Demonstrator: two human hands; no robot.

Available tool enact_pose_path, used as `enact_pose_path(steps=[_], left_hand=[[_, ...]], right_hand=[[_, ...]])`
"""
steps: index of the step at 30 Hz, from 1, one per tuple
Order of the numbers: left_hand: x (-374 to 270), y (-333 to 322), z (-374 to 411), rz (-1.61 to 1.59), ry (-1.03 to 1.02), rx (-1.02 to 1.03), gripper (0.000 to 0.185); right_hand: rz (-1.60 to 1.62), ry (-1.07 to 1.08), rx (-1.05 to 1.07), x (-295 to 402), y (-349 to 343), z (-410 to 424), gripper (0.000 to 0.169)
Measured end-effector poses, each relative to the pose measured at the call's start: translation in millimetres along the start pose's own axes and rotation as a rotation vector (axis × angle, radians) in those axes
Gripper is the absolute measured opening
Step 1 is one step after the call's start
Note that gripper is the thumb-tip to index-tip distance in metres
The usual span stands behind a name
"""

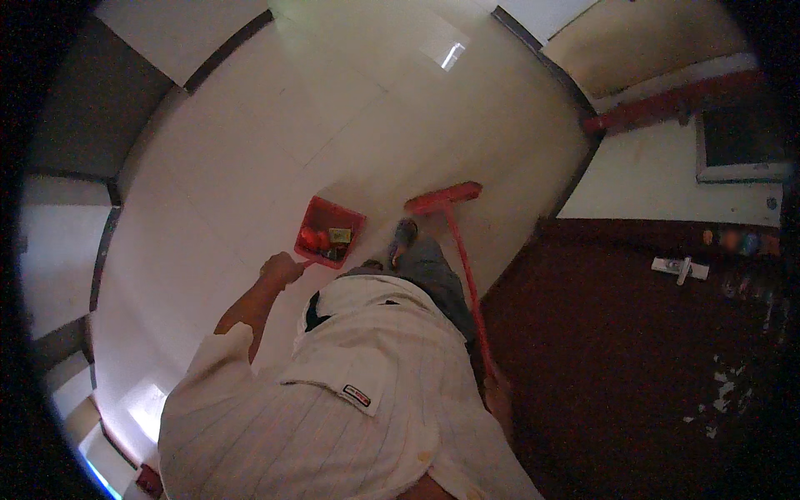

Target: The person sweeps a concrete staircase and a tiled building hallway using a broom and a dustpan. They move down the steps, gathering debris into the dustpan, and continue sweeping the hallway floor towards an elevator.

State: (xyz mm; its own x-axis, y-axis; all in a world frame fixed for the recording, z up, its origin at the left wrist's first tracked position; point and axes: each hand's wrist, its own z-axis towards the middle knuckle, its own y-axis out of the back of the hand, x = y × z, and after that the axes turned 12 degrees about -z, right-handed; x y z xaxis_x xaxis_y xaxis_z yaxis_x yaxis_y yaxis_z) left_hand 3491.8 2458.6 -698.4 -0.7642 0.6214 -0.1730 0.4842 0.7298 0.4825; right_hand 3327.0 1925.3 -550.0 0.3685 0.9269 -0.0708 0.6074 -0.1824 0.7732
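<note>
My left hand grips the short handle of a red dustpan, held out at my left side. Inside the pan lie some red items, a small yellowish box or card and dark bits that I cannot make out. My right hand, low at my right side, is closed around the long red handle of a push broom. The red broom head is in front of my shoe, to the right of the dustpan.
Pale floor tiles stretch ahead between walls with dark skirting. On the right is a dark red door or panel with a pale metal latch or handle. A red pipe or bar runs along the upper right.
</note>
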Motion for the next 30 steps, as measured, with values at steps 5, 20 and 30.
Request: enact_pose_path(steps=[5, 20, 30], left_hand=[[6.4, -1.9, -1.1, -0.026, -0.002, 0.002, 0.083], [8.4, -11.3, -7.8, 0.032, 0.076, -0.095, 0.083], [-13.1, -8.1, -14.5, 0.094, 0.052, -0.054, 0.036]], right_hand=[[0.114, 0.129, -0.049, 14.1, 44.6, 33.8, 0.040], [-0.153, 0.414, -0.028, 34.7, 6.6, 246.7, 0.040], [0.301, -0.206, 0.216, -139.4, 31.1, 86.7, 0.038]])
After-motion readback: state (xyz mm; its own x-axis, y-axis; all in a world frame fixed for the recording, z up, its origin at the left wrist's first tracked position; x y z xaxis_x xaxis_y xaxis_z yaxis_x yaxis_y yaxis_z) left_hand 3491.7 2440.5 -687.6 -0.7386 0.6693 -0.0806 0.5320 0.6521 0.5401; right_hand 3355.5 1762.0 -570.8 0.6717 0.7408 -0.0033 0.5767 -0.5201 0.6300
